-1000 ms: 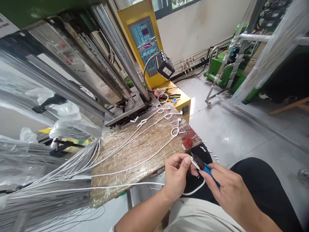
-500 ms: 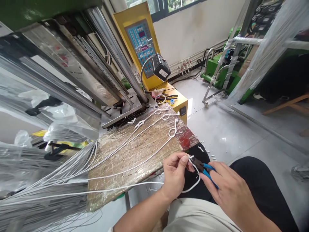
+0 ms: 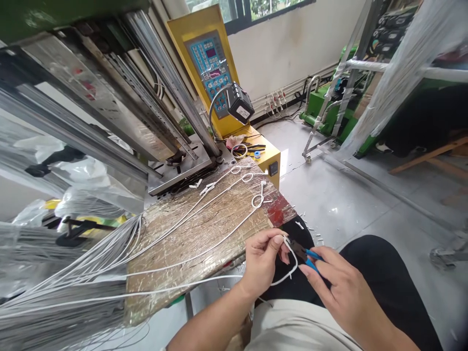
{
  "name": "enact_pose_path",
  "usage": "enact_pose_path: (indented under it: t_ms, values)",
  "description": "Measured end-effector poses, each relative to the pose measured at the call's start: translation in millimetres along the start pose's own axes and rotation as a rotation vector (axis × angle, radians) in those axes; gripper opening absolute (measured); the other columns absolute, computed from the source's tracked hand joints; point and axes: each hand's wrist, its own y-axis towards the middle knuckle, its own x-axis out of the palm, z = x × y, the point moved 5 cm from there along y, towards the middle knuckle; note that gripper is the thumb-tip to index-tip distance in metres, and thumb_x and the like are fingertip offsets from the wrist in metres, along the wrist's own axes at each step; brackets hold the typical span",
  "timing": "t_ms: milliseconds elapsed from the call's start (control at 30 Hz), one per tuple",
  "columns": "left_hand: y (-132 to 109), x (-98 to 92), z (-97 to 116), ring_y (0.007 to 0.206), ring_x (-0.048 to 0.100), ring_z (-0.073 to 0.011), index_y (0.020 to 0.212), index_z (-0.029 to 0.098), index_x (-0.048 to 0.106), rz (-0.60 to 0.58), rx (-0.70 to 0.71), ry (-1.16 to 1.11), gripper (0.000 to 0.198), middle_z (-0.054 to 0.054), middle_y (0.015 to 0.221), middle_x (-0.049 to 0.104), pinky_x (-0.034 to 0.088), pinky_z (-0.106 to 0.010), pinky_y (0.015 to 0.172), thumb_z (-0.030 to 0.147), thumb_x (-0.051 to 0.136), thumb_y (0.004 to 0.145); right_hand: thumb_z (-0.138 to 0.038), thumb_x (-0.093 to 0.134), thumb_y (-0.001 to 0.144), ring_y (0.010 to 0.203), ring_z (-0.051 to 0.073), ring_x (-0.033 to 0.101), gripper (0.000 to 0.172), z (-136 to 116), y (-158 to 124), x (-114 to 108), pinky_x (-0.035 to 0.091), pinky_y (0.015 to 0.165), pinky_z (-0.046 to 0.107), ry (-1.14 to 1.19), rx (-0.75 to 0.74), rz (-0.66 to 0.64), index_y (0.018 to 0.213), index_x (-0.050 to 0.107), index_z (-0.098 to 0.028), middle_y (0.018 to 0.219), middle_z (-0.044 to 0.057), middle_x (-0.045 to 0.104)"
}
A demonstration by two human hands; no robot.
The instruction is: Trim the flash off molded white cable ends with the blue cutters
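While the left hand pinches the end of a white cable between thumb and forefinger, the right hand is clenched around the blue handles of a pair of cutters, whose dark nose meets the cable just beside the left fingertips. Both hands sit in front of the near edge of the worktop, above the person's lap. From the pinched end the cable curves down in a short bow under the cutters, then runs back past the left wrist and off to the left along the worktop's front edge. Whether the nose of the cutters is closed on the cable cannot be told. On the worktop, a worn board with a shiny wrapping, lie three more looped cables, their loops near its far right corner and their lengths running left into a thick bundle of cables hanging off the left end. Behind the worktop stands a yellow control panel with a black lamp on a bent neck before it. Small white offcuts are scattered on the grey floor to the right.
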Motion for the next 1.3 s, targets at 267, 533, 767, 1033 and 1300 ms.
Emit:
enact_pose_path:
  t_ms: [267,533,767,1033,1300]
  values:
    - [1.8,4.6,-0.8,0.048,0.064,-0.0087,0.099,0.016,0.079,-0.053,-0.025,0.038,0.019,0.001,0.063,0.068,0.052,-0.019,0.052,0.034,0.074,0.095,-0.038,0.050,0.108,0.076,0.017,0.060,0.039,-3.1,1.7,-4.9,0.048,0.071,0.032,0.033,0.021,-0.027,0.075,0.061,-0.020,0.094,0.006,0.065]
    - [7.7,5.1,0.3,0.042,0.047,-0.0033,0.082,0.012,0.079,-0.084,-0.165,0.167,0.030,0.000,0.058,0.063,0.033,-0.016,0.040,0.042,0.082,0.087,-0.046,0.045,0.110,0.071,0.013,0.047,0.048,7.7,-9.4,5.6,0.039,0.068,0.030,0.437,0.283,-0.262,0.070,0.043,-0.020,0.079,0.000,0.052]
    - [9.5,12.3,6.9,0.042,0.044,-0.0032,0.081,0.011,0.078,-0.115,-0.243,0.221,0.041,-0.001,0.054,0.061,0.028,-0.016,0.040,0.051,0.078,0.089,-0.042,0.048,0.109,0.072,0.013,0.049,0.043,7.0,-16.3,5.5,0.039,0.068,0.030,0.446,0.244,-0.132,0.073,0.048,-0.019,0.081,0.001,0.053]
    - [7.7,16.2,7.0,0.040,0.046,-0.0045,0.087,0.011,0.077,-0.133,-0.190,0.287,0.041,0.001,0.056,0.059,0.031,-0.017,0.039,0.051,0.072,0.094,-0.053,0.044,0.108,0.077,0.017,0.055,0.049,7.5,-14.9,7.6,0.045,0.071,0.029,0.594,0.372,-0.176,0.078,0.062,-0.018,0.083,0.005,0.061]
    - [23.9,35.2,18.8,0.043,0.048,-0.0049,0.097,0.012,0.075,-0.363,-0.252,0.425,0.044,0.000,0.064,0.063,0.033,-0.017,0.042,0.055,0.065,0.097,-0.067,0.044,0.104,0.073,0.016,0.053,0.061,9.4,-16.4,3.0,0.042,0.071,0.031,0.800,0.484,-0.204,0.076,0.063,-0.016,0.073,0.004,0.058]
